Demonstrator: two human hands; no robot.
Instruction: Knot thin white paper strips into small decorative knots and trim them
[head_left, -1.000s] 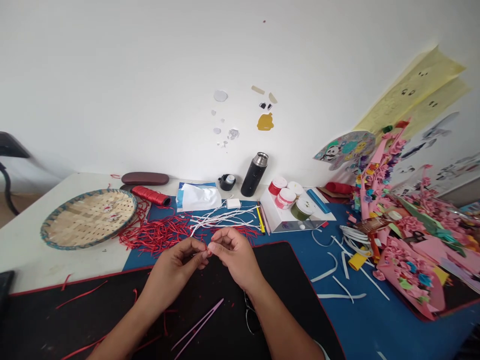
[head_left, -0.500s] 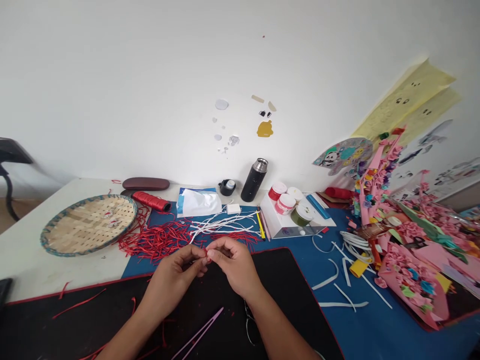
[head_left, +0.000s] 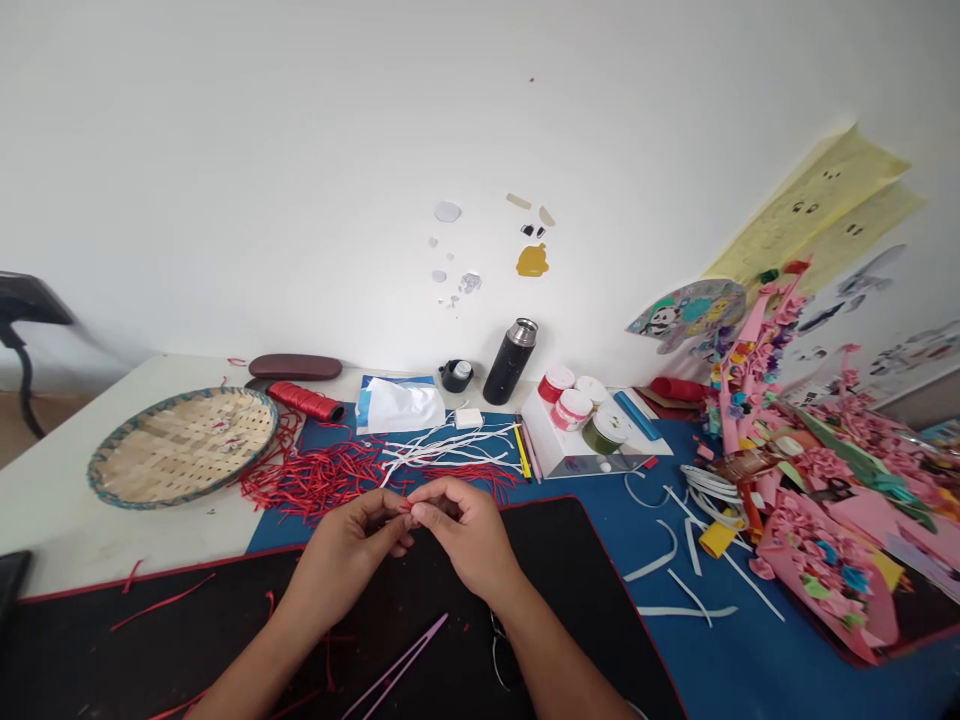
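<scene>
My left hand and my right hand meet fingertip to fingertip above a black mat. Both are pinched closed on a small red piece held between them; most of it is hidden by the fingers. Just behind the hands lies a heap of red paper strips and a bunch of white strips. A pair of pink tweezers lies on the mat between my forearms.
A woven bamboo tray sits at the left, a red spool and a dark case behind it. A black flask, paint jars on a white box and a pile of pink paper flowers fill the right.
The view has tilted slightly, so everything sits a little lower in frame. My hands stay pinched together at the same spot, with only small finger movements.
</scene>
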